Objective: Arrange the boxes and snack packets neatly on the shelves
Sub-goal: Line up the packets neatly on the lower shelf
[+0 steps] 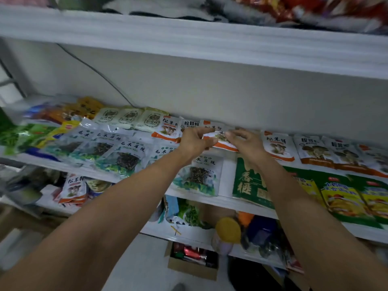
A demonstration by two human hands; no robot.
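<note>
Where the left hand (194, 141) and right hand (246, 141) meet at the back of the shelf (227, 181), each grip is clamped on one edge of a white-and-orange packet (220, 142). Either side of the grip lie matching packets (277, 147). Far below it, an open cardboard box (192, 269) holds red wrappers (192, 252).

We are counting packets by kind on the middle shelf (227, 177).
We are finding three cream packets (128, 118), five clear black-fungus packets (128, 156), at least six orange-trimmed mushroom packets (277, 148) and one green box (249, 179) lying there.
</note>
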